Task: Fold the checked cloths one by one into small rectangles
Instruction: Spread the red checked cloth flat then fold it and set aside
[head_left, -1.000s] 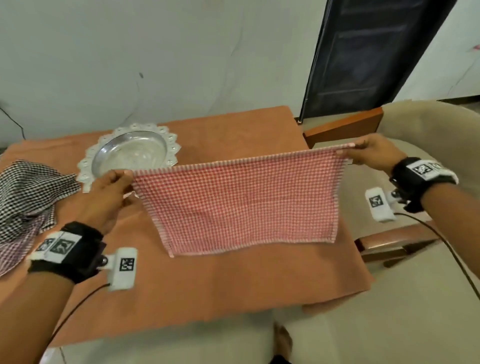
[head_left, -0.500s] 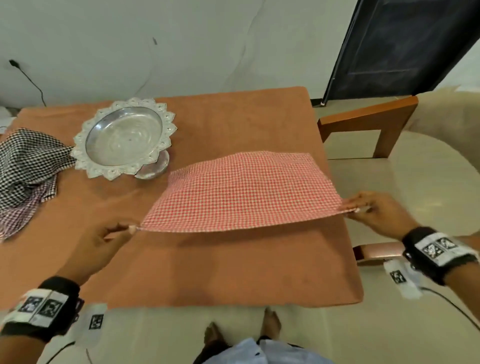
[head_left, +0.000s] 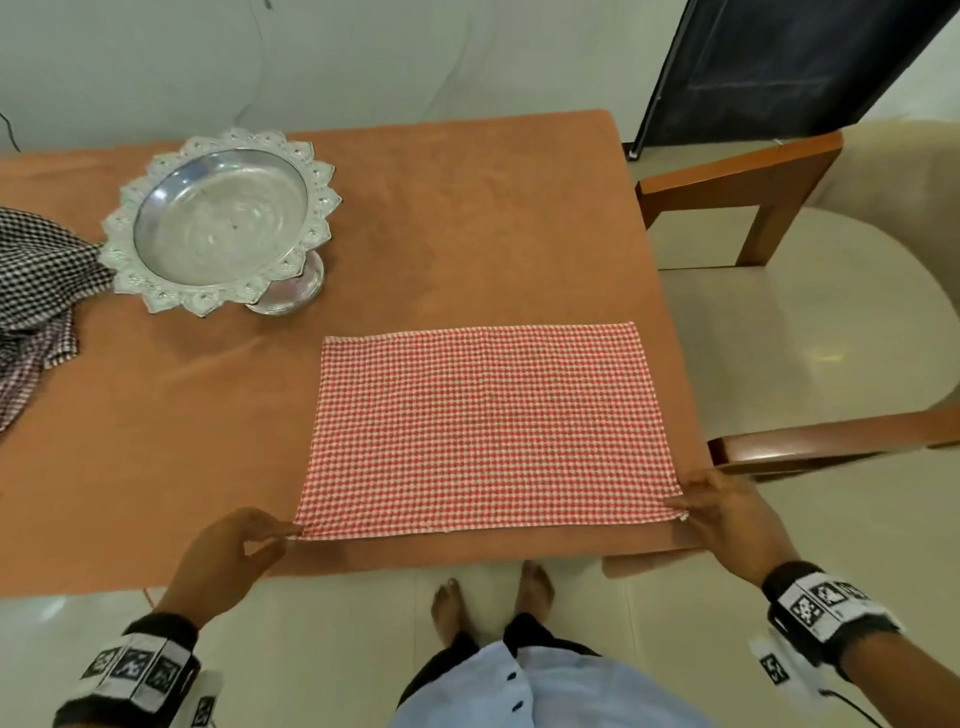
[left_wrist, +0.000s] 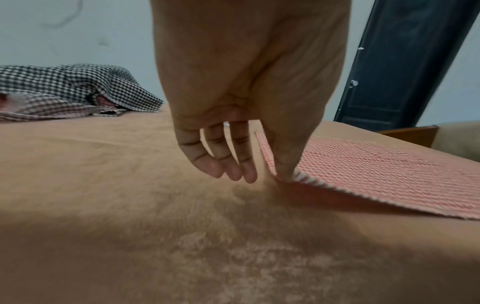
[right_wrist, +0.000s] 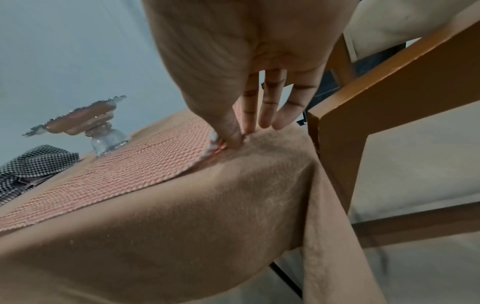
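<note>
A red checked cloth (head_left: 483, 431) lies spread flat as a rectangle on the near right part of the orange-covered table (head_left: 441, 218). My left hand (head_left: 228, 558) pinches its near left corner, held slightly off the table in the left wrist view, where the red checked cloth (left_wrist: 376, 174) rises to my left hand (left_wrist: 281, 176). My right hand (head_left: 722, 514) pinches the near right corner at the table's edge; in the right wrist view my right hand (right_wrist: 235, 142) holds the red checked cloth (right_wrist: 135, 170) by thumb and forefinger. A heap of black and dark red checked cloths (head_left: 36, 291) lies far left.
A silver footed dish (head_left: 221, 221) with a scalloped rim stands at the back left of the table. A wooden chair (head_left: 810, 332) with a cream seat stands close against the table's right side. My bare feet (head_left: 493, 597) are below the near edge.
The cloth, held up in the air a second ago, has come down and now lies flat on the table. Both hands moved down and toward me, still holding its corners.
</note>
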